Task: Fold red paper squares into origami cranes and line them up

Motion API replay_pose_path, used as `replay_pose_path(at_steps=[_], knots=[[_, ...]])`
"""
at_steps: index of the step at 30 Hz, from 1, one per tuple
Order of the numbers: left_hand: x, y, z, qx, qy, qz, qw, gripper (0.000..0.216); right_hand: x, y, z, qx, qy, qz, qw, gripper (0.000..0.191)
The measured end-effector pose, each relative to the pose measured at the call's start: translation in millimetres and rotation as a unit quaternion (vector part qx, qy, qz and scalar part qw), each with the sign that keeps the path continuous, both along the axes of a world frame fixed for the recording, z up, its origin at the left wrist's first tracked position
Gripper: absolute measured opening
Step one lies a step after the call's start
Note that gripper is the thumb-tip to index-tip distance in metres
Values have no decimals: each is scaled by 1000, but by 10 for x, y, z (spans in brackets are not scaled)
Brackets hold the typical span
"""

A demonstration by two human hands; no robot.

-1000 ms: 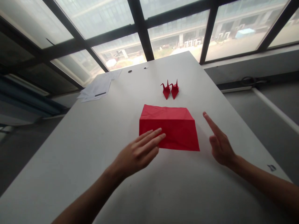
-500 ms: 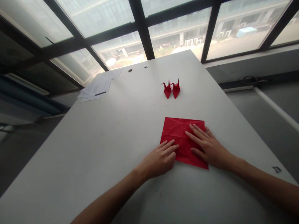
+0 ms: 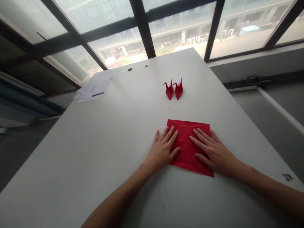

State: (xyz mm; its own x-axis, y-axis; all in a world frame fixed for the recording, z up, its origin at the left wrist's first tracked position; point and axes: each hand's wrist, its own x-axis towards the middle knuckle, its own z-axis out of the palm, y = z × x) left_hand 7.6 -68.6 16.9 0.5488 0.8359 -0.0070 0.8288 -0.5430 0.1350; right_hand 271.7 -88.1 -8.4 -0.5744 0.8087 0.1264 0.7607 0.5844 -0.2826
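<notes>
A creased sheet of red origami paper (image 3: 186, 152) lies flat on the white table. My left hand (image 3: 163, 150) rests spread across its left edge, fingers apart and pointing away from me. On the paper's right side lies my right hand (image 3: 211, 150), also open, with its fingers spread over the edge. Parts of both side edges are hidden under the hands. Beyond the sheet stand two folded red paper cranes, a left crane (image 3: 169, 91) and a right crane (image 3: 178, 91), side by side and close together.
White paper sheets (image 3: 95, 85) with a dark pen (image 3: 98, 94) on them lie at the table's far left. Two round holes sit near the back edge. A small dark mark (image 3: 287, 177) shows at the right of the table (image 3: 95, 152). Windows stand behind.
My left hand has moved up along the paper's left edge, its fingers now spread flat. My right hand stays nearly in place on the right side.
</notes>
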Motion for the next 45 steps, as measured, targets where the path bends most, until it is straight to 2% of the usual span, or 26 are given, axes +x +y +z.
replay_pose_path(at_steps=[3,9,16,29,34,38,41,43,45], knots=[[-15,24,-3,-3,2,2,1000,68,-3,-8,1,-2,-5,-12,1000,65],[-14,68,15,0,-5,34,999,71,-9,-21,-33,11,-4,-96,995,65],[-20,58,-1,-5,-12,30,999,80,-5,-35,-46,22,8,-99,995,67],[-59,92,-20,-5,-22,12,1000,82,15,-19,-50,31,-27,-93,995,69],[-97,159,-84,24,-48,76,996,74,6,-15,-47,36,-36,-99,994,67],[-59,154,-34,65,-97,122,986,59,-4,-22,-62,36,-34,-117,992,67],[16,74,34,83,-113,82,987,48,-12,-27,-82,38,-29,-131,990,66],[60,24,48,58,-105,40,992,49,-14,-26,-95,38,-29,-135,990,65],[79,7,38,34,-100,24,994,53,-12,-19,-101,36,-27,-136,990,64]])
